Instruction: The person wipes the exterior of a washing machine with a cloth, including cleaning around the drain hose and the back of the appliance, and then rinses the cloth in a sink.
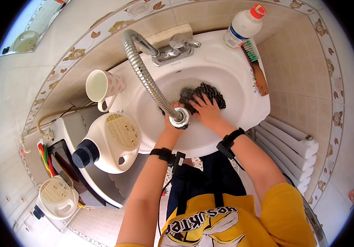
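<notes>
A dark patterned cloth point(213, 90), wet and bunched up, lies in the white sink basin point(243, 94). My right hand point(208, 111) rests on it with the fingers spread, pressing on its near side. At the cloth's left part is my left hand point(176, 105), mostly covered by the spray head point(180, 117), so its fingers cannot be made out. The flexible metal hose point(146, 76) arches from the tap point(175, 49) down over the basin. Water seems to run onto the cloth beneath it.
A white mug point(115, 83) stands on the sink's left rim. Right of the tap are a white bottle with a red cap point(243, 29) and a wooden brush point(259, 76). Large detergent jugs point(121, 142) point(57, 197) sit left, by a washing machine point(72, 127). A white radiator point(288, 144) is at right.
</notes>
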Demonstrator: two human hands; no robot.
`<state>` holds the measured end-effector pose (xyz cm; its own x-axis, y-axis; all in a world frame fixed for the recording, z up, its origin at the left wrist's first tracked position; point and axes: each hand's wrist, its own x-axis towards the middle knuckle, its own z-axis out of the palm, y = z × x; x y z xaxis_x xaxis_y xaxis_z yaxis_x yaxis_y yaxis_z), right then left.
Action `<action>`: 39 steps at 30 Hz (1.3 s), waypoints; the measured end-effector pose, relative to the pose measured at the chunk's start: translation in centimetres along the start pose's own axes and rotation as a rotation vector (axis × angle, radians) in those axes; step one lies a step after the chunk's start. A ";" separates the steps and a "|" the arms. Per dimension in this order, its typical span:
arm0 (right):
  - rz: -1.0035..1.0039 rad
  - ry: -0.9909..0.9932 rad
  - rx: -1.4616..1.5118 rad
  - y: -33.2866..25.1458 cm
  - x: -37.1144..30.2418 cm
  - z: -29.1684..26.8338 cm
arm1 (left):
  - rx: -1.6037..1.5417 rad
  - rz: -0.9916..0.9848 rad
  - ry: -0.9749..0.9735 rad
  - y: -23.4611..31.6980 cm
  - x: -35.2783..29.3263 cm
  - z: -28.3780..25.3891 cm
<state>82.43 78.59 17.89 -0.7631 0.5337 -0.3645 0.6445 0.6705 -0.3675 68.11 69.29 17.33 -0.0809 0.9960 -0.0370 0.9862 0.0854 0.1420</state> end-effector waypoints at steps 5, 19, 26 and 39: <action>0.183 0.261 0.458 3.5 0.9 -0.1 | -0.480 0.039 0.107 -0.1 0.8 -2.9; -0.079 -0.027 -0.201 1.7 -0.3 -0.4 | -0.091 0.069 -0.030 0.1 -0.5 1.7; 0.059 -0.095 -0.071 4.0 -1.4 -0.5 | 0.059 -0.243 -0.296 -0.6 0.3 0.5; 0.004 0.312 -0.173 3.3 -0.6 -0.2 | -0.585 -0.559 0.087 -1.1 -0.7 3.5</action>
<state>85.05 80.56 17.05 -0.7555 0.6506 -0.0773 0.6505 0.7308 -0.2068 67.62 68.45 13.74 -0.5734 0.7988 -0.1818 0.5635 0.5457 0.6203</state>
